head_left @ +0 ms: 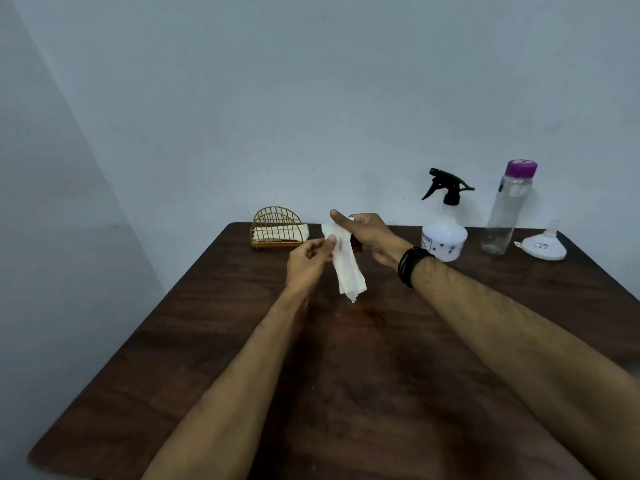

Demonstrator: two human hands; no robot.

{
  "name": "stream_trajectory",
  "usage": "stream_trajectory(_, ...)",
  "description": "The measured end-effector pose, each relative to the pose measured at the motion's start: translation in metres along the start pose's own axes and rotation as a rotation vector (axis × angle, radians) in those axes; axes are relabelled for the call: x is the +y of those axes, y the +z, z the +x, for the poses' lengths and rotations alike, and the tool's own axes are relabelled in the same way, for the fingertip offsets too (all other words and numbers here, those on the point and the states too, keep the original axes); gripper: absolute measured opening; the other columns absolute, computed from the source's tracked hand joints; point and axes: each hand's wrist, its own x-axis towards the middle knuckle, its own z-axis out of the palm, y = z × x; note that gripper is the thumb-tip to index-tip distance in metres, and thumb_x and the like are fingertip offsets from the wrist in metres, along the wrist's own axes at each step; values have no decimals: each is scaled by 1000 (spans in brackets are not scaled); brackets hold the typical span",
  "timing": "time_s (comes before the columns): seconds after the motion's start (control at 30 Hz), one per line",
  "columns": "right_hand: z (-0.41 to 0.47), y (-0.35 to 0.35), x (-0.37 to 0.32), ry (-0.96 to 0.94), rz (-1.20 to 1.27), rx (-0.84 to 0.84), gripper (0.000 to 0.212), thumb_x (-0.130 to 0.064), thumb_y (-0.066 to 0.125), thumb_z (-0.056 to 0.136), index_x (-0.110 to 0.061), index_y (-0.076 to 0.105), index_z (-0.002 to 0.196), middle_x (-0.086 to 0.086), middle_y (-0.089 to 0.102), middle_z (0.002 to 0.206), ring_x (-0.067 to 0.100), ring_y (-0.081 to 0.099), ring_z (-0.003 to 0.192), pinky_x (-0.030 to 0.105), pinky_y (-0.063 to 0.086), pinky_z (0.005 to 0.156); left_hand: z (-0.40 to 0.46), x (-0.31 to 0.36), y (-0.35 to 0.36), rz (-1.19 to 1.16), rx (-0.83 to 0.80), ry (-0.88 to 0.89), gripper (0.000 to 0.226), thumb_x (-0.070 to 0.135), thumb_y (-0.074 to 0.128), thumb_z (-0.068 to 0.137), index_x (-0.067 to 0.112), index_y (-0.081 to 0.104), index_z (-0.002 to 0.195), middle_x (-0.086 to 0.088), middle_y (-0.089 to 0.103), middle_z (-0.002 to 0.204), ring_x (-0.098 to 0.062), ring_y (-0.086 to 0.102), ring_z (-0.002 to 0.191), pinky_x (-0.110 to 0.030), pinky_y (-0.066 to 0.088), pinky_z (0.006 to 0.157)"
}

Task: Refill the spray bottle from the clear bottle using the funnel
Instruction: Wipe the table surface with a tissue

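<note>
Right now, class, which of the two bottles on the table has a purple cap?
The tall clear bottle, standing between the spray bottle and the white funnel. The spray bottle is shorter, cloudy white, and topped with a black trigger head instead.

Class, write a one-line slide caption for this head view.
Both hands, left and right, hold a white tissue above the table; spray bottle, clear bottle and funnel stand untouched.

Both hands, left and right, hold a white tissue above the bench, left of the spray bottle.
</note>
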Motion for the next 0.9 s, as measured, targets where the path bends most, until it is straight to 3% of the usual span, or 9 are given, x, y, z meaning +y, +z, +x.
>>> stream_trajectory(0.13,-27,-3,-7,36,12,-21,47,-53,73,85,-21,47,64,-4,57,64,6,56,57,19,42,56,-15,13,7,-133,-49,-70,13,18,75,88,5,72,88,-4,72,81,-12,66,72,-27,55,72)
stream_trajectory(0.2,-38,-11,-6,57,25,10,40,-53,75,84,-18,56,78,-3,66,74,5,64,65,21,47,62,-22,16,8,-141,-50,-86,13,14,76,86,4,70,84,-8,71,83,-14,65,74,-30,55,74)
stream_trajectory(0.33,-60,-26,2,122,101,-20,47,-51,77,83,-13,66,108,4,75,100,16,71,93,31,55,82,-36,23,12,-110,-50,-165,16,17,76,87,6,67,81,-8,70,83,-13,64,70,-24,52,59)
stream_trajectory(0.4,-71,-32,3,151,103,-84,44,-44,78,84,-13,64,112,4,75,103,16,73,91,29,57,77,-39,23,15,-106,-13,-205,19,17,78,85,10,64,75,-10,70,84,-21,65,77,-31,52,63)
stream_trajectory(0.47,-80,-40,4,156,106,-116,44,-23,81,84,-11,60,121,4,75,103,14,73,85,28,58,71,-45,23,18,-118,6,-231,23,14,80,83,12,60,72,-11,71,84,-25,66,80,-34,52,65)
stream_trajectory(0.57,-92,-51,5,144,74,-81,52,-1,80,82,-12,56,126,3,75,99,12,72,87,26,57,68,-55,24,24,-141,10,-241,31,7,84,76,13,54,70,-10,68,77,-20,66,66,-30,53,58)
stream_trajectory(0.7,-103,-65,3,134,54,-56,45,-2,79,84,-11,59,123,4,72,106,16,68,97,31,57,83,-63,33,28,-204,-40,-274,35,6,86,73,15,55,86,-4,67,78,-12,61,58,-24,50,48)
stream_trajectory(0.8,-111,-78,-7,96,103,-63,40,0,74,87,-11,57,123,4,70,106,14,67,92,23,57,68,-66,40,27,-278,-120,-311,32,15,83,79,17,56,95,3,64,68,-5,53,49,-17,41,41)
stream_trajectory(0.9,-120,-87,-6,141,29,-41,38,-3,74,88,-10,57,121,6,69,106,11,66,83,21,53,61,-66,38,23,-125,-150,-372,30,27,83,80,15,61,97,4,60,64,-5,49,46,-17,40,40)
